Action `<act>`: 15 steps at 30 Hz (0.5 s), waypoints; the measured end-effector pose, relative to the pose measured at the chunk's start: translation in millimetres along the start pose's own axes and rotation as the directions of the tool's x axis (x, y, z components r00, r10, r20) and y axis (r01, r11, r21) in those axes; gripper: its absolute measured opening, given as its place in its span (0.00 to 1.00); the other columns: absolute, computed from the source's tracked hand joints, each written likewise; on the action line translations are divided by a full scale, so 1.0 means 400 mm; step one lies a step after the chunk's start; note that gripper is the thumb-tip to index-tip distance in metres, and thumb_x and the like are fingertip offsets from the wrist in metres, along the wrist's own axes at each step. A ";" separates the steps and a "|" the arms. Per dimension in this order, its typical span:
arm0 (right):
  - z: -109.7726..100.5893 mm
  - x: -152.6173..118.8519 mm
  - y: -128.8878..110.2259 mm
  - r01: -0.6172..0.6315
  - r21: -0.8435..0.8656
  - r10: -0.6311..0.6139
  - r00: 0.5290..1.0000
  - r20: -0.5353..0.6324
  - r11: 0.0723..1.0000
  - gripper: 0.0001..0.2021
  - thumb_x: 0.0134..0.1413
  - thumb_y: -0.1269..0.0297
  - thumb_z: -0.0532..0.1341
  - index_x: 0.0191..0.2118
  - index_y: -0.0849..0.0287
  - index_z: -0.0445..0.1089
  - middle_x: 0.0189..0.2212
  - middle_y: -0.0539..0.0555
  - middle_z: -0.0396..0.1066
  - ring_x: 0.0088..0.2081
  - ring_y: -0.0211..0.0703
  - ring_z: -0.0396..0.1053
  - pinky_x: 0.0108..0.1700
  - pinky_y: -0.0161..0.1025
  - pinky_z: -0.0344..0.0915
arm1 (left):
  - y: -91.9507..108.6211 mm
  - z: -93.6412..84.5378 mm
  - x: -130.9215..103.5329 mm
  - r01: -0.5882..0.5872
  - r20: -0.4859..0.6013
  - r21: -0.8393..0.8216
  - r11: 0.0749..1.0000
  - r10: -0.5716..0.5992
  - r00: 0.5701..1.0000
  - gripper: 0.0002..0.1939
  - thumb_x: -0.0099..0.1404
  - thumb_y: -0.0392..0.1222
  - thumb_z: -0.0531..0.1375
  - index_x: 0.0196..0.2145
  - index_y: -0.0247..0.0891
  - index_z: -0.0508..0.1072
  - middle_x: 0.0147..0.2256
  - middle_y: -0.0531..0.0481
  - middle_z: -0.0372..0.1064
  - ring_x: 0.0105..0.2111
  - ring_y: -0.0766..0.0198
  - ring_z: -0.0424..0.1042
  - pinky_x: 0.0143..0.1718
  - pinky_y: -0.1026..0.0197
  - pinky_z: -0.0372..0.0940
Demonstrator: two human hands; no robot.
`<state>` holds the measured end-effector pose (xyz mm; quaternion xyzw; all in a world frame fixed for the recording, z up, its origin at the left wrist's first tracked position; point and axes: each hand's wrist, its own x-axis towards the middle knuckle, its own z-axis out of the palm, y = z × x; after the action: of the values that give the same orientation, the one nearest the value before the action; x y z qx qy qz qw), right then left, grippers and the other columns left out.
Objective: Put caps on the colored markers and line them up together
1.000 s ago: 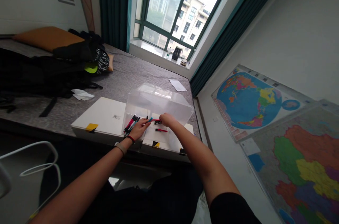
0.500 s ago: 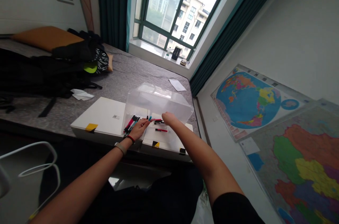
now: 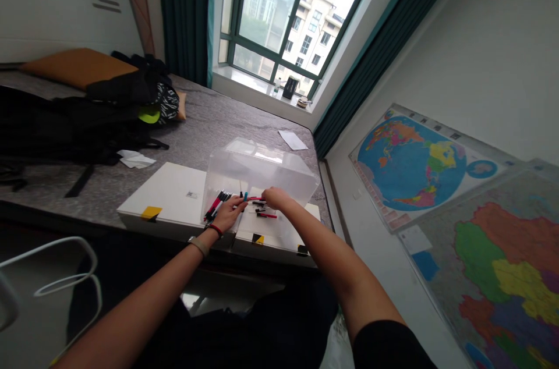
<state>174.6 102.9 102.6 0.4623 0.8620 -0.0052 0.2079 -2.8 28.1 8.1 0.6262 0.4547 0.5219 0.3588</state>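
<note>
The left hand (image 3: pixel 229 213) is low over the near side of a translucent plastic bin (image 3: pixel 279 174), its thumb and fingers drawn together and apparently pinching a small teal pen (image 3: pixel 245 197) near the tips. The right hand (image 3: pixel 273 198) reaches in from the right, knuckles up, with its fingers curled down and mostly hidden; a thin red piece (image 3: pixel 255 198) lies between the two hands, and whether the right fingers grip its end cannot be told. The bin spans two white boxes, one at left (image 3: pixel 168 191) and one at right (image 3: pixel 250 231), which sit side by side on the near edge of a grey-patterned bed (image 3: pixel 201 119). To the left of the left hand a row of pens (image 3: pixel 215 205) lies slantwise, dark, red and pale bodies close together. In front of the right hand lie a few small black pieces (image 3: pixel 259 204) and, nearer, a black-and-red pen (image 3: pixel 267 216). The pens look light, stiff and smooth, apt to roll or slip if pressed off-centre; the middle of the barrel seems the surest place for a fingertip pinch. The bin's thin walls look slightly flexible, best held by the rim. A white sheet (image 3: pixel 292 139) lies beyond it.
</note>
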 end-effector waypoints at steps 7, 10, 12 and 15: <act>-0.015 -0.008 0.013 -0.067 0.035 0.068 0.997 -0.041 0.997 0.14 0.55 0.71 0.59 0.48 0.57 0.73 0.45 0.63 0.72 0.44 0.48 0.72 0.42 0.38 0.67 | 0.007 0.002 -0.001 0.026 -0.015 -0.007 1.000 -0.026 1.000 0.21 0.63 0.55 0.56 0.44 0.38 0.77 0.39 0.45 0.70 0.38 0.60 0.69 0.37 0.59 0.66; -0.008 -0.004 0.001 -0.047 0.041 0.048 0.999 -0.010 0.998 0.11 0.55 0.72 0.59 0.43 0.58 0.75 0.44 0.62 0.73 0.42 0.47 0.73 0.41 0.37 0.67 | 0.009 0.001 -0.002 0.018 -0.020 -0.003 1.000 -0.018 1.000 0.21 0.63 0.55 0.56 0.45 0.39 0.77 0.39 0.45 0.70 0.39 0.59 0.69 0.37 0.59 0.66; 0.001 -0.002 -0.007 -0.056 0.039 0.057 0.998 -0.008 0.998 0.11 0.55 0.72 0.59 0.42 0.58 0.75 0.44 0.63 0.73 0.42 0.47 0.73 0.40 0.37 0.67 | 0.008 0.001 -0.002 0.017 -0.020 0.002 1.000 -0.017 1.000 0.21 0.63 0.55 0.56 0.45 0.39 0.77 0.39 0.46 0.70 0.39 0.59 0.69 0.38 0.59 0.66; 0.007 -0.004 -0.007 -0.084 0.031 0.084 0.996 -0.012 0.996 0.12 0.55 0.73 0.58 0.44 0.60 0.74 0.44 0.64 0.73 0.42 0.48 0.73 0.40 0.38 0.67 | 0.004 0.000 -0.003 0.015 -0.016 0.011 1.000 -0.015 1.000 0.20 0.63 0.54 0.56 0.45 0.39 0.77 0.39 0.46 0.70 0.39 0.59 0.69 0.38 0.60 0.66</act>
<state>174.4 99.4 100.0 0.5013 0.8430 -0.0064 0.1951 -2.5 26.6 9.2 0.6207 0.4651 0.5216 0.3556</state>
